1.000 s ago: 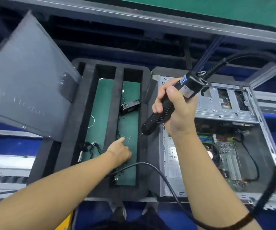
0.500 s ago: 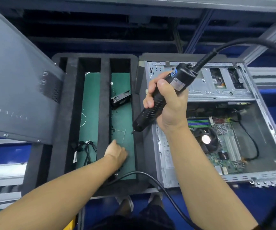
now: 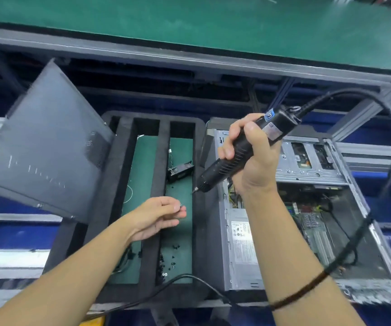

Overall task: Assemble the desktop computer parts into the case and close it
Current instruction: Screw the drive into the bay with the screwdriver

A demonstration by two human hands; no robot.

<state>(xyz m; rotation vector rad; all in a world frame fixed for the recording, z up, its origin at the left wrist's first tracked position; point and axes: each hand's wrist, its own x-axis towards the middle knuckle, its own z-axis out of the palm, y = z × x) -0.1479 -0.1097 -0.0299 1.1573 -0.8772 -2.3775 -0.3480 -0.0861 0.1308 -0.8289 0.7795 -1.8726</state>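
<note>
Right hand (image 3: 248, 158) gripping electric screwdriver (image 3: 239, 154) (bit tilted down-left), left hand (image 3: 157, 217) pinching small screw (image 3: 180, 204) above foam tray (image 3: 117, 180), open computer case (image 3: 307, 208) alongside

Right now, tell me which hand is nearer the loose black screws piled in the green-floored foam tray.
Left. The left hand, pinching one small screw, hovers just beyond the loose black screws; the right hand, gripping the black electric screwdriver, is farther back and to their right.

Foam tray (image 3: 119, 184) left of open case (image 3: 307, 208); side panel (image 3: 41, 147) farther left.
</note>
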